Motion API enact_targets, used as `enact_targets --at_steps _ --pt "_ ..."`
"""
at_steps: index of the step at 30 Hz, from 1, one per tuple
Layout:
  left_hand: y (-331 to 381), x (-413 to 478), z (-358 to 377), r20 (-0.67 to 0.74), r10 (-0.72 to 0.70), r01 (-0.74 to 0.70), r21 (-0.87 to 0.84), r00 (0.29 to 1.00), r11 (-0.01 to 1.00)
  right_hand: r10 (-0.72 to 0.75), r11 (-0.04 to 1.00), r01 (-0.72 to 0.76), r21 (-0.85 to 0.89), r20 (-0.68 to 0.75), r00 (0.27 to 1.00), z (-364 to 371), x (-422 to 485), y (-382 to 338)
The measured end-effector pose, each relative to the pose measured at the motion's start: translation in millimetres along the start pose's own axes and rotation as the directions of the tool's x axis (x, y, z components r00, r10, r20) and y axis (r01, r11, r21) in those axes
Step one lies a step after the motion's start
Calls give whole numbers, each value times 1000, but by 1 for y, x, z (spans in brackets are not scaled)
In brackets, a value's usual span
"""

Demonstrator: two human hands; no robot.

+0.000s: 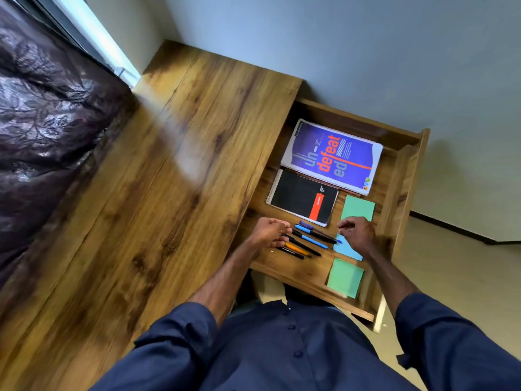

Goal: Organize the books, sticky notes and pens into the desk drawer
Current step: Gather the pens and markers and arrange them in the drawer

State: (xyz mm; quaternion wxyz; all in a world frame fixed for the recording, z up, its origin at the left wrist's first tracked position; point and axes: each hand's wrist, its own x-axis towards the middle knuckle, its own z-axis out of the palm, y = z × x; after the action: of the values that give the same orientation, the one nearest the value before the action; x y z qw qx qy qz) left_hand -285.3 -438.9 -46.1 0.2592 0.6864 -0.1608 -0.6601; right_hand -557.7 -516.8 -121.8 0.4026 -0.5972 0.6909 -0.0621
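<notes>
Fingers (284, 231) at pens (307, 241) (parallel, tips toward right hand (356, 234))

A dark patterned bedcover (48, 114) lay along the left side of the wooden desktop (158, 176). A pale wall (338, 38) stood behind. Beige floor (462, 272) showed at the right.

Books (332, 156): two, in the drawer (400, 176)
Sticky-note pads (358, 208): three, in the drawer
Pens (310, 238): about six, in the drawer

Daylight from window (93, 38), glare on desk (186, 165) — wide-angle warp, soft blur
</notes>
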Motion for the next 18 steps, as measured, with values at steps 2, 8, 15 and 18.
enact_targets --at_steps 2,8,15,18 --pt "0 0 11 18 7 -7 12 1000 1000 12 1000 -12 13 15 1000 0 -6 8" --pt "1 -3 42 30 6 -8 61 1000 998 -9 999 6 48 66 998 1 -21 14" --pt "-12 -15 61 -27 14 -13 42 1000 999 -59 998 61 -10 127 990 9 -25 25" --pt "-24 -27 64 -68 14 -14 1 998 1000 -80 995 87 -43 139 987 15 -31 30"
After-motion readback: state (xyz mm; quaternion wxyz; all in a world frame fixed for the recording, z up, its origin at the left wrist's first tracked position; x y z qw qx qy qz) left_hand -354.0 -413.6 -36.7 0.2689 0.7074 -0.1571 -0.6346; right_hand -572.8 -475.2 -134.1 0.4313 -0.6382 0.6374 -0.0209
